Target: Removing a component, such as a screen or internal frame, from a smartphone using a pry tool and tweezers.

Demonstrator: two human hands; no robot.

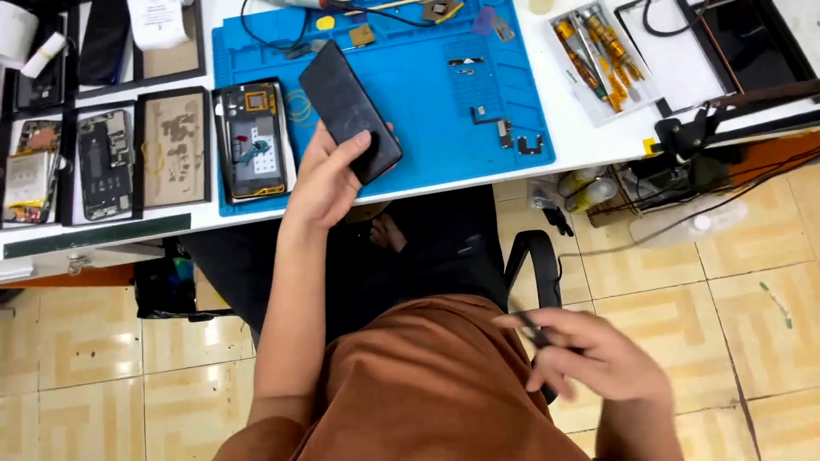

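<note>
My left hand (329, 175) grips a black phone (348, 108) by its lower end, holding it tilted over the front edge of a blue work mat (444, 111). My right hand (598, 358) hangs low beside my lap, blurred, with its fingers closed on a thin dark tool (531, 329). An opened phone body (252, 141) with bare insides lies at the mat's left edge, just left of the held phone.
Several opened phones and panels in black trays (107, 154) lie at the left of the white table (589, 141). A clear tray of gold-handled screwdrivers (598, 55) sits at the right. Small parts dot the mat. Cables, bottles and tiled floor lie to the right below.
</note>
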